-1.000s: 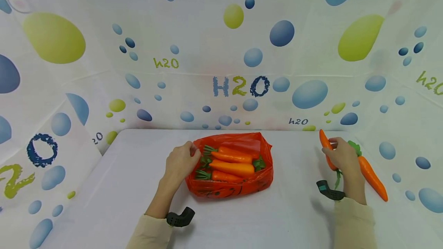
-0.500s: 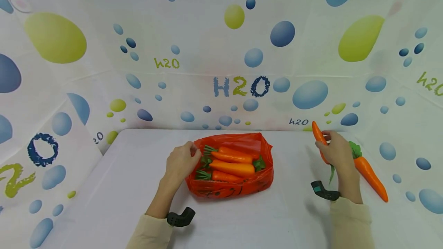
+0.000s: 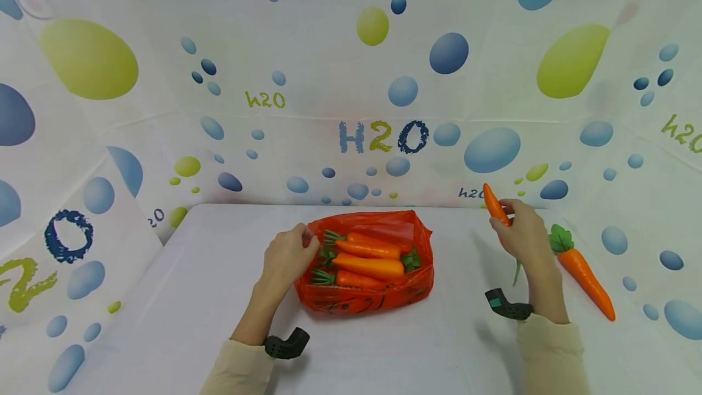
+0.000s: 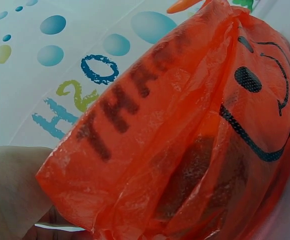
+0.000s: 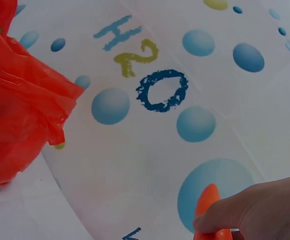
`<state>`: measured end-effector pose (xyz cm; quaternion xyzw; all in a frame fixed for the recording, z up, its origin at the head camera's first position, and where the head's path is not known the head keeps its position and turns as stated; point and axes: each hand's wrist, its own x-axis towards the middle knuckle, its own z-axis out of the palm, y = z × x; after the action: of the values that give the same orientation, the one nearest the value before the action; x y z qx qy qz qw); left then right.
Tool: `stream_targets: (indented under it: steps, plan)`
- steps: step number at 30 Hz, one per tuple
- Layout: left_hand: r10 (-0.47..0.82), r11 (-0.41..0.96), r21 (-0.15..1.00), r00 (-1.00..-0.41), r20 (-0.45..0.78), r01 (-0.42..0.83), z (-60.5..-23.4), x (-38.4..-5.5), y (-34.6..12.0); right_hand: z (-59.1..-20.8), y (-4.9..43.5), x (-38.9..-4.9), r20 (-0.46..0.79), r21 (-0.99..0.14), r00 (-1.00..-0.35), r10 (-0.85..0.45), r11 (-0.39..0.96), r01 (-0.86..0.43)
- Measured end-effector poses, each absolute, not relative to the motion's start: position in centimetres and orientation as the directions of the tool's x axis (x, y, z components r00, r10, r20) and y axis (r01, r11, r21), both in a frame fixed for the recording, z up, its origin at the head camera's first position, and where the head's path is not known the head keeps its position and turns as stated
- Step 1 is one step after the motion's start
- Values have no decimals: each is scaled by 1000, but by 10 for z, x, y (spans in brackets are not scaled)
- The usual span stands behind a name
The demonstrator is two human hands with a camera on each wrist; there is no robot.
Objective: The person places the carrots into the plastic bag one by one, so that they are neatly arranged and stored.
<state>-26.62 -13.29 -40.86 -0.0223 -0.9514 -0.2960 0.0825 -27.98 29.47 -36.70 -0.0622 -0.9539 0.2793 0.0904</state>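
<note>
A red plastic bag [image 3: 367,303] lies with its mouth open on the white table, several carrots [image 3: 367,266] with green tops inside it. My left hand [image 3: 287,257] pinches the bag's left edge; in the left wrist view the thumb [image 4: 10,185] shows against the printed film. Off to the right, my right hand [image 3: 526,231] grips a single orange carrot [image 3: 495,205], raised over the table with its tip pointing up and its thin green stem hanging below the palm. The right wrist view shows this carrot [image 5: 207,200] between thumb and fingers.
Another carrot [image 3: 587,279] with a leafy top lies on the table [image 3: 428,352] just right of my right forearm. A white cloth backdrop [image 3: 307,35] with blue and green dots rises behind the table's far edge.
My right hand has moved left and slightly up, away from the loose carrot, with its carrot lifting along. My left hand stays at the bag's edge.
</note>
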Motion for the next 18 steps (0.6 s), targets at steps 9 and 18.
stream_targets:
  steps: [9,18]
  plan:
    - [-3,824,559,-985,172,95,-409,-267,-134,-357,276,-275,234,-534,-963,136,845,-10]
    - [2,820,563,-984,177,103,-409,-266,-134,-347,258,-265,331,-538,-937,109,838,-93]
